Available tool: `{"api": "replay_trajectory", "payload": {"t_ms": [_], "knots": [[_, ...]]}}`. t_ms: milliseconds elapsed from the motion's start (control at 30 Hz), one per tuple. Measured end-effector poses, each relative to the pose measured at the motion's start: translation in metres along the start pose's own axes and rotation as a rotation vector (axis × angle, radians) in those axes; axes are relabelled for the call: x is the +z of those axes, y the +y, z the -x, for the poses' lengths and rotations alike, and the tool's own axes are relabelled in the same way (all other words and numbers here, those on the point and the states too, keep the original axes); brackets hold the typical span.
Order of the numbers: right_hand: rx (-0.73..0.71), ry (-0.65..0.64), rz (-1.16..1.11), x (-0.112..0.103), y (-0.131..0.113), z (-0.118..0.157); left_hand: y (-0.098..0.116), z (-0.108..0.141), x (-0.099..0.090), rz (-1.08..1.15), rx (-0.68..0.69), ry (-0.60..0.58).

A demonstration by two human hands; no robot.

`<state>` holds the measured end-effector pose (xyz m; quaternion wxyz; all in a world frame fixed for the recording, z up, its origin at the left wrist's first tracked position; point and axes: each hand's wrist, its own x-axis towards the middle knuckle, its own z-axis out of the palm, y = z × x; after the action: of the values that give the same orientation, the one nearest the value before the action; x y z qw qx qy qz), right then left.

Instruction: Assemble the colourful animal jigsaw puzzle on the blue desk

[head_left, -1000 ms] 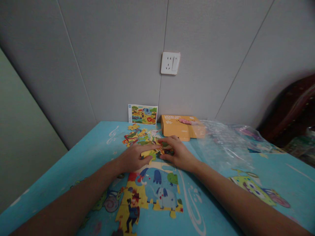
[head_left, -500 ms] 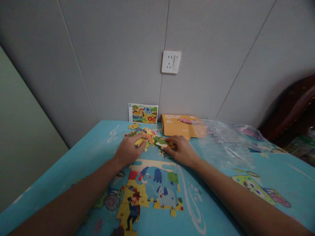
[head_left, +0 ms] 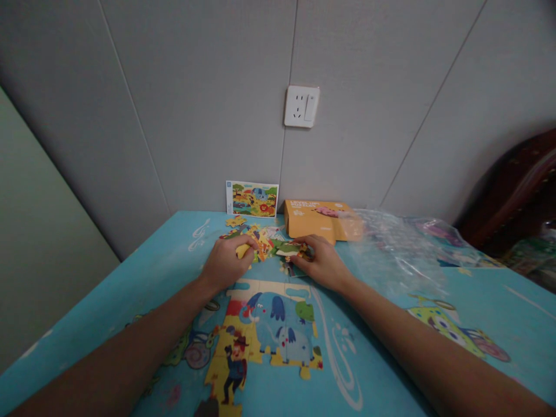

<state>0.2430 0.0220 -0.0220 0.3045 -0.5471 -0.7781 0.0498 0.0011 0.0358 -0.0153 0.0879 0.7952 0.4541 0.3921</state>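
Observation:
Between thumb and fingers of my left hand [head_left: 226, 260] is a yellow puzzle piece [head_left: 242, 250]. My right hand [head_left: 320, 262] grips a green and cream puzzle piece [head_left: 287, 249] at the right side of the loose pile. The pile of puzzle pieces [head_left: 264, 240] lies between both hands, partly covered by them. Nearer to me is the partly joined puzzle [head_left: 271, 330], showing two blue elephants and a figure in a hat. One stray yellow piece [head_left: 236, 221] rests behind the pile.
A picture card [head_left: 252, 198] leans on the wall beside an orange puzzle box [head_left: 321, 221]. Crumpled clear plastic [head_left: 395, 249] spreads to the right of the box. A blue patterned cloth [head_left: 108, 313] covers the table. A socket [head_left: 302, 106] is on the wall.
My left hand has shifted slightly, the yellow piece still in its fingers. The fingers of my right hand have moved a little around the green and cream piece. The view has tilted slightly.

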Motion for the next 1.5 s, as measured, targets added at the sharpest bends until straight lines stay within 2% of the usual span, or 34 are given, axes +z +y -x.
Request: {"api": "replay_trajectory", "payload": {"t_ms": [500, 767, 900, 1000, 1100, 1267, 1367, 1500], "knots": [[0.028, -0.015, 0.005, 0.0, -0.001, 0.001, -0.002, 0.002, 0.0, 0.024, 0.003, -0.047], [-0.036, 0.098, -0.079, 0.0, 0.002, 0.0, -0.001, 0.002, 0.001, 0.055, -0.017, -0.062], [-0.143, 0.171, -0.202, -0.003, -0.006, 0.002, 0.005, 0.003, 0.0, 0.201, -0.1, -0.12], [-0.251, 0.141, -0.245, -0.006, -0.014, 0.005, 0.011, 0.005, 0.001, 0.393, -0.201, -0.194], [-0.291, 0.093, -0.256, -0.006, -0.019, 0.008, 0.015, 0.006, 0.004, 0.541, -0.275, -0.215], [-0.234, 0.058, -0.174, -0.003, -0.013, 0.006, 0.016, 0.005, 0.005, 0.564, -0.319, -0.177], [-0.143, 0.079, -0.036, -0.001, -0.006, 0.004, 0.012, 0.004, 0.005, 0.502, -0.321, -0.094], [-0.004, -0.037, 0.065, 0.001, -0.002, 0.003, 0.004, 0.001, 0.006, 0.412, -0.345, -0.017]]}}
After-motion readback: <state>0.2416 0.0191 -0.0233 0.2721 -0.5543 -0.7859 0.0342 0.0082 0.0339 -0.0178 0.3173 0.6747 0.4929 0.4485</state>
